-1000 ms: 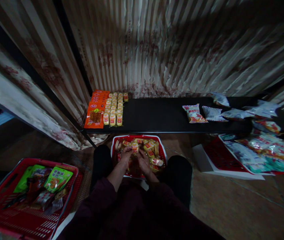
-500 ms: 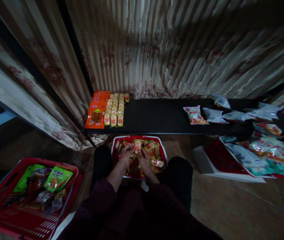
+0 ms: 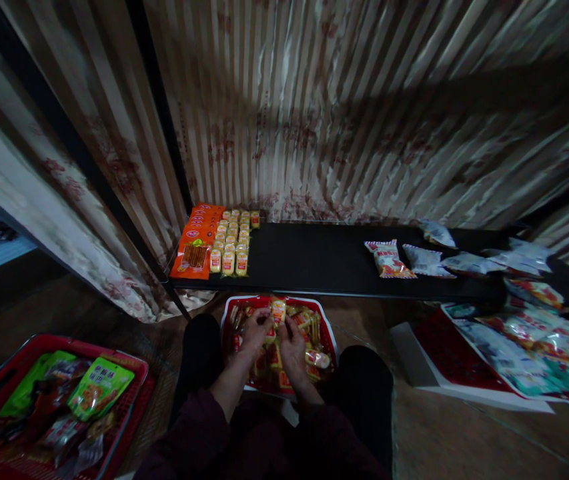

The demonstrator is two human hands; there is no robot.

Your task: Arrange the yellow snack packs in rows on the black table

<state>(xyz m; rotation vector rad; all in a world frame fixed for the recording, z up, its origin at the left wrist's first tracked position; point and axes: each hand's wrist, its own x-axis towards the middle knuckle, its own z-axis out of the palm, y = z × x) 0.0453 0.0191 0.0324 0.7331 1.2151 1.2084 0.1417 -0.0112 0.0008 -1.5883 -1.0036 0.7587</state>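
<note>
from left to right, a green pouch (image 3: 100,389) lies well left of the fingers, followed by the left hand (image 3: 255,333), a yellow packet (image 3: 278,311) and the right hand (image 3: 293,345), both hands' fingertips seemingly, in dim light, clamped on the packet between them.

Packets (image 3: 317,359) in basket (image 3: 331,327) before shelf (image 3: 309,257)
</note>
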